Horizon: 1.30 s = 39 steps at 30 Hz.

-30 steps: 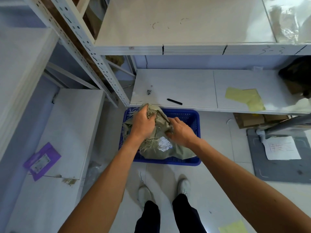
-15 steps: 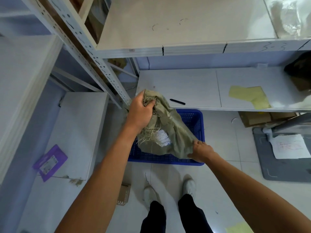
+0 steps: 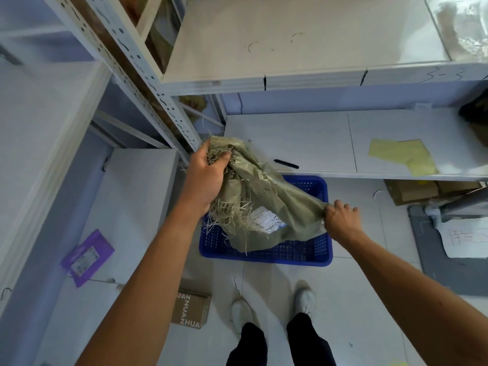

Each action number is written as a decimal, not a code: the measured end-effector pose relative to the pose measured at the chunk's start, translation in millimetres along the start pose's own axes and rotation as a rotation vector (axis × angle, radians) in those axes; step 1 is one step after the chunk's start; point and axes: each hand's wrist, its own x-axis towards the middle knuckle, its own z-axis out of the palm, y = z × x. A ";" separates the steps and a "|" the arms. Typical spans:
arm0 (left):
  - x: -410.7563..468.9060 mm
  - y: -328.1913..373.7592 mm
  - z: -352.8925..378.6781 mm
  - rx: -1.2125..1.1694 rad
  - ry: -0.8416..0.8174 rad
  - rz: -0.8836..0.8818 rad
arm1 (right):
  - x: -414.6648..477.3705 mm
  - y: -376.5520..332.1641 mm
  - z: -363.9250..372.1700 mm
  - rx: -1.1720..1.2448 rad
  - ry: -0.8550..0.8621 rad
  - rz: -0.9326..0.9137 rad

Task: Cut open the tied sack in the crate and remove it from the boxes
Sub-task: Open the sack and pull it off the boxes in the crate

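White metal shelving (image 3: 290, 75) over pale tiled floor; blue crate (image 3: 266, 253) on the floor below the lower shelf. Olive woven sack (image 3: 261, 196) held up above the crate, slack and stretched between both hands, frayed strands hanging at its open mouth, white label (image 3: 266, 219) on its side. Left hand (image 3: 206, 178) clenched on the bunched mouth; right hand (image 3: 340, 219) pinching the far lower corner. Black marker-like tool (image 3: 286, 164) on the shelf edge. Judged: sack already opened and nearly clear; boxes not visible in crate from here. Remaining: set sack aside.
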 end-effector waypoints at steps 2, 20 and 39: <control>4.0 -6.1 -3.6 -0.023 -0.001 -0.015 | 4.2 3.0 -5.0 -0.018 0.004 -0.050; 71.1 -154.4 -26.2 0.413 -0.103 -0.283 | -4.1 -9.7 -40.8 0.275 0.246 -0.191; 63.0 -202.3 -18.7 0.871 -0.187 -0.209 | 0.7 -62.6 -71.5 0.048 0.508 -0.381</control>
